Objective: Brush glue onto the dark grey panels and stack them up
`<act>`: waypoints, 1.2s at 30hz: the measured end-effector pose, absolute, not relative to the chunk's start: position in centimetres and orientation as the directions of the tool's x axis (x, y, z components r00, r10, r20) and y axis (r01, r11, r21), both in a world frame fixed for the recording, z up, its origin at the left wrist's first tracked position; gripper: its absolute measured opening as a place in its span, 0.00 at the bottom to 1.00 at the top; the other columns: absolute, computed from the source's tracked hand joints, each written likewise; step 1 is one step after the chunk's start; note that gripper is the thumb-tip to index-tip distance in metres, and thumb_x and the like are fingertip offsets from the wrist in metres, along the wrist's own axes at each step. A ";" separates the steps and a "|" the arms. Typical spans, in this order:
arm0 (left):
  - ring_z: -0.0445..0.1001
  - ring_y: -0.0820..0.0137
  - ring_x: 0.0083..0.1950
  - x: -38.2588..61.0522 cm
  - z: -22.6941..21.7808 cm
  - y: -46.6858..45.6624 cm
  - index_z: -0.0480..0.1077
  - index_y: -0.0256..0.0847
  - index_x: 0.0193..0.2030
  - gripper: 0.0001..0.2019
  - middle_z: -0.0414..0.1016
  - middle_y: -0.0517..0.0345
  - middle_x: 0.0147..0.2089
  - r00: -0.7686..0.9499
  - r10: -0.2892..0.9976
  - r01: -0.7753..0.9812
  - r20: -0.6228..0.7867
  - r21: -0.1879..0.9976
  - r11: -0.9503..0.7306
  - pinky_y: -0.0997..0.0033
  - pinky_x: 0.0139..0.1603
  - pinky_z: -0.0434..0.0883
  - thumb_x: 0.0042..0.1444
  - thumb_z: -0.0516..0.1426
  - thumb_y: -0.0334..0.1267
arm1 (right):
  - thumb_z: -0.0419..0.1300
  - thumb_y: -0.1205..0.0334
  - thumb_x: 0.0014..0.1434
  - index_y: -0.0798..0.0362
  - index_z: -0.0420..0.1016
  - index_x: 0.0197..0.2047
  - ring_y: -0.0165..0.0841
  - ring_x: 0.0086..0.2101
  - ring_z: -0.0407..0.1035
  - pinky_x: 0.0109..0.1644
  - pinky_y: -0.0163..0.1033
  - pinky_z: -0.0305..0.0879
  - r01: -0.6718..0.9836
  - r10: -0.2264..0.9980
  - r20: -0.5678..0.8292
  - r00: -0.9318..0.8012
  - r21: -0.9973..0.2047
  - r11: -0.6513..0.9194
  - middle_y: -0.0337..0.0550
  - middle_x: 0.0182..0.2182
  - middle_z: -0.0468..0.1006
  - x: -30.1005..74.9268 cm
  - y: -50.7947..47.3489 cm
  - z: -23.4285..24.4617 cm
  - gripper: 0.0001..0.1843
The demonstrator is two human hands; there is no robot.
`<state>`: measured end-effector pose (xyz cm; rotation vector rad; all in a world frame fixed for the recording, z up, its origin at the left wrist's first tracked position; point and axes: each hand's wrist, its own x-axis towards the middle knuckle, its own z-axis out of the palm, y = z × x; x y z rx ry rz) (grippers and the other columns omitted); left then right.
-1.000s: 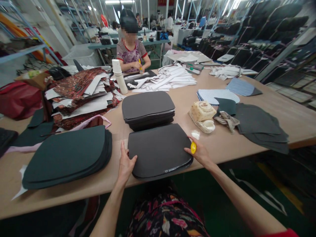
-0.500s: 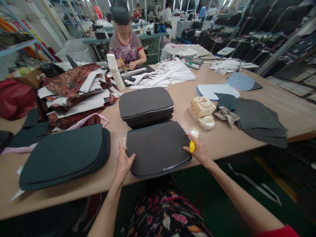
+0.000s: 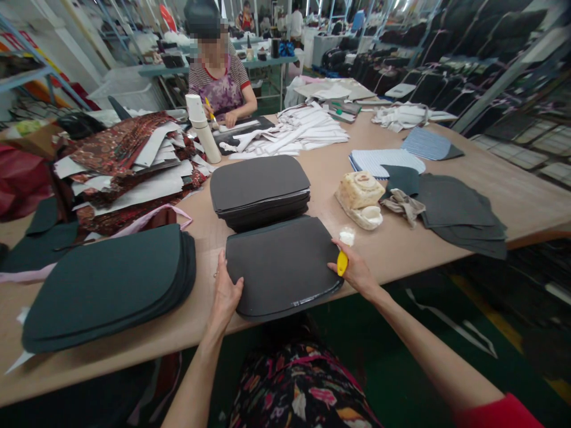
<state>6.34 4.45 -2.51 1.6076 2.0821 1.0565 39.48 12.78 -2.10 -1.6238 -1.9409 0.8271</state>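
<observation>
In front of me a stack of dark grey rounded panels (image 3: 281,267) lies at the table's front edge, a shiny wet-looking strip along its near edge. My left hand (image 3: 226,291) grips its left side, thumb on top and fingers along the edge. At the right side, my right hand (image 3: 354,267) is closed round a yellow-handled brush (image 3: 342,263), its fingertips touching the panels. A white patch shows just beyond that hand; whether it is bristles or glue I cannot tell. A second panel stack (image 3: 261,184) stands directly behind.
Dark green panels (image 3: 107,285) are piled at left, patterned pieces (image 3: 129,160) behind them. A glue-crusted block-shaped container (image 3: 360,196) sits right, near a crumpled cloth (image 3: 404,207) and loose grey sheets (image 3: 459,205). Across the table (image 3: 401,261), a co-worker (image 3: 223,89) works beside white strips (image 3: 294,131).
The view has shifted slightly, so most things appear a little further left. Both hands stay at the sides of the front stack, with only a slight change in the right hand's pose.
</observation>
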 end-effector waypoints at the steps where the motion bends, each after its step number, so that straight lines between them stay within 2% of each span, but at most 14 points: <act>1: 0.55 0.53 0.64 6.6 -2.2 4.5 0.38 0.39 0.67 0.41 0.53 0.38 0.64 -0.315 0.924 0.755 0.219 0.647 0.104 0.48 0.60 0.61 0.48 0.55 0.29 | 0.61 0.57 0.50 0.54 0.59 0.61 0.35 0.32 0.68 0.38 0.40 0.64 0.693 0.982 -0.021 -0.187 -0.711 0.117 0.47 0.41 0.74 39.4 12.8 -2.1 0.35; 3: 0.48 0.48 0.67 7.3 -1.8 4.6 0.43 0.36 0.66 0.38 0.46 0.37 0.67 -0.288 0.917 0.857 0.276 0.501 0.118 0.42 0.62 0.55 0.49 0.54 0.28 | 0.60 0.58 0.50 0.56 0.60 0.60 0.36 0.34 0.67 0.39 0.40 0.64 0.678 0.981 -0.017 -0.193 -0.725 0.120 0.47 0.40 0.74 39.4 12.8 -2.1 0.35; 5: 0.52 0.49 0.64 7.7 -1.8 4.8 0.50 0.36 0.64 0.32 0.50 0.38 0.65 -0.216 0.931 0.901 0.293 0.427 0.075 0.42 0.61 0.56 0.51 0.50 0.26 | 0.60 0.58 0.50 0.56 0.60 0.60 0.36 0.34 0.67 0.39 0.40 0.64 0.665 0.982 -0.014 -0.189 -0.737 0.118 0.47 0.39 0.73 39.4 12.9 -2.2 0.34; 8: 0.66 0.59 0.54 8.0 -2.6 5.0 0.61 0.35 0.57 0.23 0.64 0.42 0.53 -0.074 0.961 0.884 0.265 0.464 -0.060 0.53 0.55 0.66 0.54 0.45 0.26 | 0.61 0.59 0.49 0.54 0.60 0.60 0.35 0.33 0.67 0.39 0.40 0.64 0.654 0.984 -0.009 -0.177 -0.748 0.110 0.45 0.39 0.73 39.5 13.0 -2.4 0.35; 11: 0.68 0.59 0.50 7.9 -3.6 5.2 0.66 0.35 0.51 0.17 0.66 0.44 0.50 -0.023 0.964 0.876 0.266 0.470 -0.109 0.54 0.53 0.69 0.57 0.47 0.34 | 0.61 0.59 0.49 0.53 0.61 0.59 0.36 0.35 0.68 0.41 0.40 0.64 0.630 0.986 -0.003 -0.168 -0.770 0.105 0.45 0.41 0.74 39.9 13.2 -2.5 0.34; 13: 0.67 0.56 0.51 7.8 -4.0 5.3 0.68 0.35 0.49 0.17 0.65 0.43 0.51 -0.013 0.961 0.882 0.275 0.456 -0.119 0.51 0.53 0.68 0.57 0.49 0.39 | 0.61 0.58 0.49 0.53 0.62 0.58 0.36 0.38 0.68 0.42 0.40 0.64 0.608 0.987 0.011 -0.160 -0.786 0.107 0.46 0.43 0.73 40.2 13.3 -2.5 0.32; 16: 0.67 0.56 0.50 7.6 -4.2 5.4 0.70 0.37 0.48 0.17 0.64 0.43 0.50 -0.006 0.958 0.892 0.286 0.434 -0.124 0.50 0.52 0.69 0.56 0.48 0.40 | 0.59 0.57 0.51 0.53 0.63 0.57 0.36 0.39 0.68 0.43 0.40 0.63 0.585 0.991 0.032 -0.128 -0.805 0.101 0.46 0.43 0.73 40.6 13.5 -2.4 0.30; 19: 0.67 0.57 0.50 7.2 -4.3 5.6 0.69 0.38 0.48 0.17 0.63 0.45 0.50 0.004 0.957 0.902 0.289 0.412 -0.128 0.51 0.52 0.69 0.56 0.49 0.40 | 0.60 0.58 0.50 0.53 0.64 0.56 0.35 0.37 0.67 0.42 0.40 0.63 0.569 0.994 0.041 -0.104 -0.817 0.093 0.43 0.39 0.74 40.3 13.9 -2.4 0.29; 23: 0.67 0.58 0.49 6.6 -4.4 5.9 0.69 0.39 0.49 0.17 0.63 0.46 0.50 0.009 0.957 0.915 0.289 0.385 -0.124 0.52 0.52 0.69 0.56 0.49 0.42 | 0.61 0.61 0.48 0.52 0.64 0.56 0.33 0.33 0.66 0.39 0.39 0.62 0.555 0.994 0.054 -0.100 -0.826 0.100 0.42 0.38 0.73 39.7 14.6 -2.3 0.30; 26: 0.67 0.58 0.49 6.5 -4.4 6.0 0.69 0.40 0.49 0.17 0.64 0.47 0.49 0.000 0.958 0.921 0.287 0.374 -0.112 0.52 0.52 0.68 0.56 0.49 0.41 | 0.61 0.60 0.49 0.52 0.63 0.56 0.31 0.29 0.64 0.35 0.37 0.60 0.552 0.994 0.050 -0.097 -0.829 0.096 0.39 0.32 0.72 39.7 14.9 -2.2 0.30; 36: 0.67 0.56 0.49 6.5 -4.3 6.1 0.69 0.35 0.49 0.19 0.64 0.43 0.49 0.009 0.963 0.932 0.270 0.347 -0.106 0.52 0.51 0.69 0.56 0.48 0.42 | 0.60 0.64 0.48 0.55 0.64 0.56 0.30 0.27 0.61 0.32 0.36 0.57 0.548 0.990 0.025 -0.137 -0.831 0.097 0.37 0.27 0.69 40.4 15.2 -1.8 0.29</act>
